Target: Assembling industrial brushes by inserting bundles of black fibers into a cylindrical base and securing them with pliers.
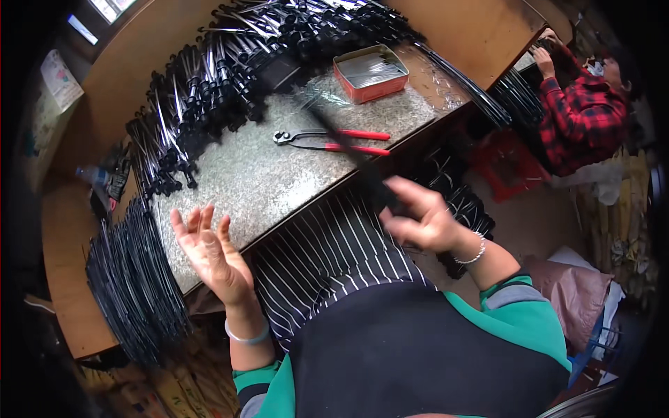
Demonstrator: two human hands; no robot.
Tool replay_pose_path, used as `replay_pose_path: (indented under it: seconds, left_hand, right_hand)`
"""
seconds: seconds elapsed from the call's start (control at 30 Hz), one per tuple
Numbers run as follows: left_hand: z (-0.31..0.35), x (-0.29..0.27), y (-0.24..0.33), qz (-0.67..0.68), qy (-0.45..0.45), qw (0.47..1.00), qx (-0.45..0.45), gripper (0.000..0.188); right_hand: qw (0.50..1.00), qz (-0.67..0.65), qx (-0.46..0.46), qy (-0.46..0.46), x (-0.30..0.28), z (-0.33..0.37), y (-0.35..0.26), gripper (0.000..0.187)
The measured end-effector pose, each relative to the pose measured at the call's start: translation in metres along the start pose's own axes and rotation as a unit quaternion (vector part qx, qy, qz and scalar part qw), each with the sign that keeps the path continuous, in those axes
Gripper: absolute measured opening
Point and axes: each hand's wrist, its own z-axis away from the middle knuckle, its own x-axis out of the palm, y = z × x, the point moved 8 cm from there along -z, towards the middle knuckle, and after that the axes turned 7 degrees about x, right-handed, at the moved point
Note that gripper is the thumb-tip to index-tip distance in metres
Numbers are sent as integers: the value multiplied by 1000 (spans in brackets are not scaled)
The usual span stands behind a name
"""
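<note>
My right hand (426, 217), blurred by motion, is closed around the lower end of a long black hammer (336, 136). The hammer is smeared too, and its dark head reaches toward the heap at the back of the bench. My left hand (212, 254) is raised palm up near the front edge of the grey slab (230, 181), fingers spread, holding nothing. On the slab lie pincers (368, 134) with red handles, partly behind the hammer's handle. Behind them stands an open red tin (380, 89) of thin wire pieces.
Thin metal rods with black fittings (209, 90) are heaped along the back of the bench. A thick bundle of black rods (136, 279) hangs over its left side. At the far right, a person in a checked shirt (582, 115) works near a red bag (509, 167).
</note>
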Motion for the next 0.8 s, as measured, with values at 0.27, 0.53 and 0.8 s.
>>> replay_pose_path:
  seconds: [0.27,0.53,0.8]
  left_hand:
    - [21,-10,-24,-42,-22,995,-83,55]
    - [26,-5,-17,-184,-133,971,-73,42]
    - [-68,-159,60,-813,2,581,34,35]
  right_hand:
    - [617,684,134,367,-200,-41,-18,44]
    - [433,813,151,358,-327,-51,36,42]
    - [360,844,176,356,-300,-65,17,47]
